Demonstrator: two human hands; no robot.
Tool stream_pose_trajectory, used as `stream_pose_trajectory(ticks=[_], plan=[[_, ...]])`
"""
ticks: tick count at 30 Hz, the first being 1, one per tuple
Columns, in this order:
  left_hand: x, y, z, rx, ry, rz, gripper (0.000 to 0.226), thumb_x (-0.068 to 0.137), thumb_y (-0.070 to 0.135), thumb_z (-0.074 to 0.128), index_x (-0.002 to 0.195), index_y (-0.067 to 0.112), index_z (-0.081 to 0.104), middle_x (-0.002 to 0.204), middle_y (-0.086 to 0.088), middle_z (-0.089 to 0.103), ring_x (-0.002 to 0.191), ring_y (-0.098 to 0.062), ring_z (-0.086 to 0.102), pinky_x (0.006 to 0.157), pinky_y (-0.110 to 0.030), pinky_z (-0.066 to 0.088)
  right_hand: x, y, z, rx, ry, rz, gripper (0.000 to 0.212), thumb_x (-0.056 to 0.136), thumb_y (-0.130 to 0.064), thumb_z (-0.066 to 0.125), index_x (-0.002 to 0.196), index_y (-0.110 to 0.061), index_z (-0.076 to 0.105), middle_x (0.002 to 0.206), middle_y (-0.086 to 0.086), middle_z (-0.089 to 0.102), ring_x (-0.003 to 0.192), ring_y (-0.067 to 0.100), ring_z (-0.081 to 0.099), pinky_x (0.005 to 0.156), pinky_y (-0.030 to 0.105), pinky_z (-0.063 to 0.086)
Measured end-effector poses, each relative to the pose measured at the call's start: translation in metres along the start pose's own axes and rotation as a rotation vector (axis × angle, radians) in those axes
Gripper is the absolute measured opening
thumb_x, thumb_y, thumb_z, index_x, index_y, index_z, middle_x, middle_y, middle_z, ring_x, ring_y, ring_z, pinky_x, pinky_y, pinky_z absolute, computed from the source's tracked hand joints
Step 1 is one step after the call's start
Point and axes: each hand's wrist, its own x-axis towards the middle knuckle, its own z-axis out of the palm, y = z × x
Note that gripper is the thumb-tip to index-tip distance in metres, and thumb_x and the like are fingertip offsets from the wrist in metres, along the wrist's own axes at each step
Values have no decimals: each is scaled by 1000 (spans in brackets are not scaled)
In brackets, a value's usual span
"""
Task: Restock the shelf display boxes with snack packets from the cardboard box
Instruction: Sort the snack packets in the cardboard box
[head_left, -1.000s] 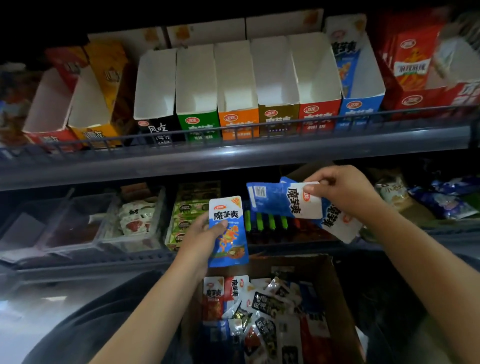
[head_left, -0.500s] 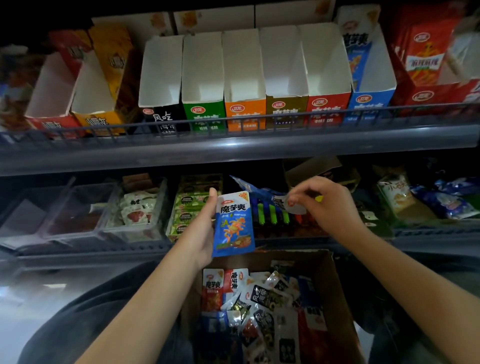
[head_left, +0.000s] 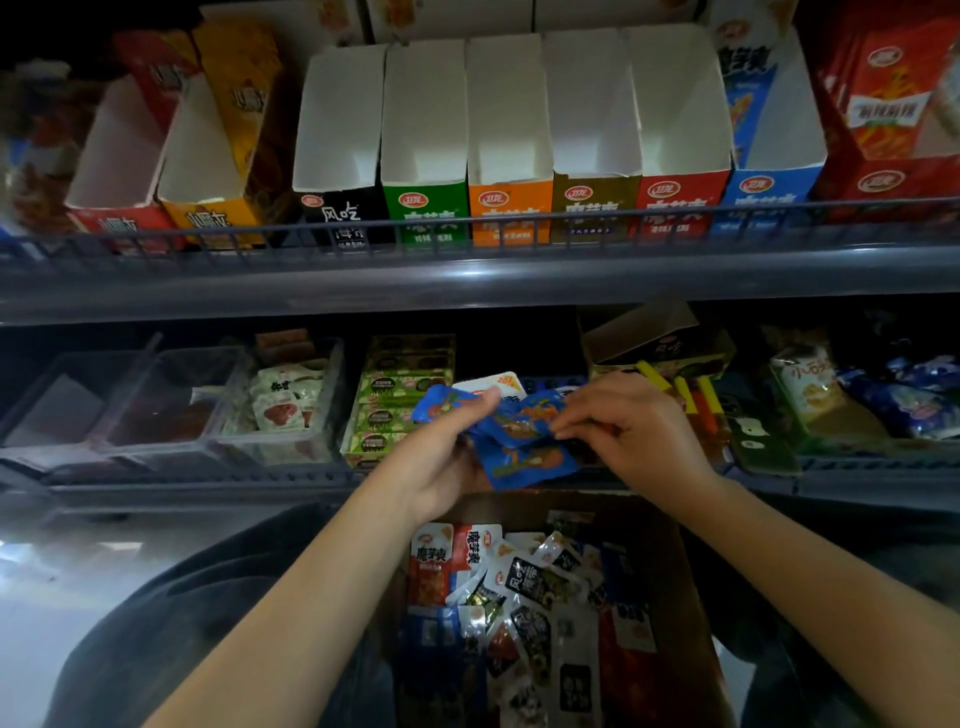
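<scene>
Head view: left hand (head_left: 441, 457) and right hand (head_left: 631, 434) have met, both grips pinching blue packets (head_left: 524, 434).

Retail shop, snack aisle: tiered metal shelves (head_left: 467, 280) with wire front rails are carrying a row of branded display boxes (head_left: 511, 156); clear bins (head_left: 171, 400) are holding wrapped goods below; a cardboard box (head_left: 691, 597) of assorted snack packets (head_left: 524, 587) is sitting beneath.

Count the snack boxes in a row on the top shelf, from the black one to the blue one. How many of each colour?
Black box: 1
Green box: 1
Orange box: 1
Olive-brown box: 1
Red box: 1
Blue box: 1
Total: 6
</scene>
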Motion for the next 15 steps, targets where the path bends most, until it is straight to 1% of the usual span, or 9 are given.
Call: stream_pose_trajectory(ticks=[2, 4, 7, 9, 11, 13, 14, 15], plan=[[1, -3, 0, 18, -5, 22, 28, 81, 13, 61, 108, 5, 63, 96, -10, 73, 80, -21, 72, 65, -35, 60, 2, 3, -1, -16, 5, -10, 20, 80, -26, 60, 76, -14, 75, 79, -2, 72, 83, 5, 58, 80, 15, 43], [3, -5, -1, 27, 30, 56, 17, 86, 3, 58, 102, 5, 63, 87, -8, 74, 74, -19, 72, 62, -35, 60, 3, 6, 0, -24, 2, -10, 19, 79, -27, 60, 76, -16, 76, 80, -3, 72, 84, 5, 58, 80, 21, 45], [7, -7, -3, 40, 94, 97, 15, 86, -1, 58, 99, 5, 63, 84, -7, 74, 72, -18, 71, 62, -36, 60, 3, 11, 1, 1, -20, 20, 22, 78, -34, 61, 78, -18, 76, 84, -3, 70, 88, 4, 55, 83, 13, 39], [9, -8, -4, 36, 133, 112, 15, 84, 0, 61, 98, 6, 64, 88, -8, 73, 73, -18, 71, 67, -39, 60, 4, 15, 1, 1, -42, 59, 25, 78, -40, 60, 84, -23, 76, 90, -6, 68, 93, 2, 50, 87, 10, 35], [10, -8, -4, 28, 166, 130, 17, 81, 1, 64, 98, 6, 64, 96, -10, 72, 77, -20, 71, 72, -43, 58, 4, 19, 1, -18, -58, 66, 28, 77, -46, 60, 89, -27, 75, 95, -9, 64, 97, 3, 46, 90, 7, 30], [11, -7, -3, 15, 191, 153, 27, 77, 4, 67, 104, 5, 64, 104, -14, 70, 87, -24, 69, 80, -46, 57, 4, 19, 0, -17, -52, 88, 31, 73, -50, 62, 94, -30, 73, 102, -10, 59, 101, 3, 41, 93, 4, 25], [10, -6, -3, 4, 204, 165, 30, 77, 4, 67, 107, 4, 64, 106, -14, 70, 91, -25, 69, 82, -46, 56, 4, 17, -1, 5, -34, 130, 34, 70, -51, 66, 97, -31, 72, 104, -10, 55, 103, 2, 39, 93, 1, 23], [11, -6, -3, -5, 219, 188, 29, 78, 3, 67, 106, 4, 64, 105, -13, 70, 91, -25, 69, 81, -44, 57, 4, 14, 0, 41, 2, 210, 35, 69, -48, 71, 99, -30, 70, 105, -12, 51, 101, 0, 39, 91, -1, 24]])
